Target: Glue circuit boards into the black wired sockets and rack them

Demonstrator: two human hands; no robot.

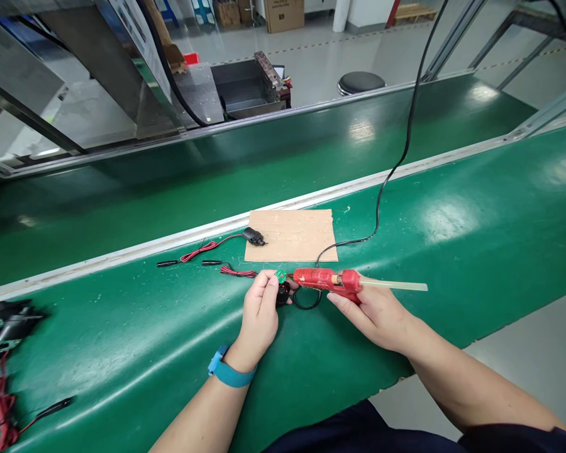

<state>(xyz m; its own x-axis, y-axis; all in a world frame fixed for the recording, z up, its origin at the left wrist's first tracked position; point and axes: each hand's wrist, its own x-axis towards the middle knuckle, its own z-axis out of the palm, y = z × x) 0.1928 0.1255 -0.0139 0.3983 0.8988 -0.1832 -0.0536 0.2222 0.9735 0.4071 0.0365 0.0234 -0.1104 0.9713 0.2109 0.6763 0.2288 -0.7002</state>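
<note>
My left hand (263,306), with a blue band at the wrist, is closed on a small green circuit board (281,275) and a black round part (283,294) just below it. A red and black cable (238,272) trails left from that part. My right hand (377,314) is wrapped round a red glue gun (316,277), its nozzle pointing left at the circuit board. Whether the nozzle touches the board I cannot tell. A pale glue stick (396,285) juts from the gun's back end.
Behind my hands lies a cardboard sheet (292,233), with a black wired part (253,236) at its left edge. The gun's black cord (380,201) runs up to the right. More wired parts (9,333) lie far left on the green mat (136,352). A white rail (193,239) crosses behind.
</note>
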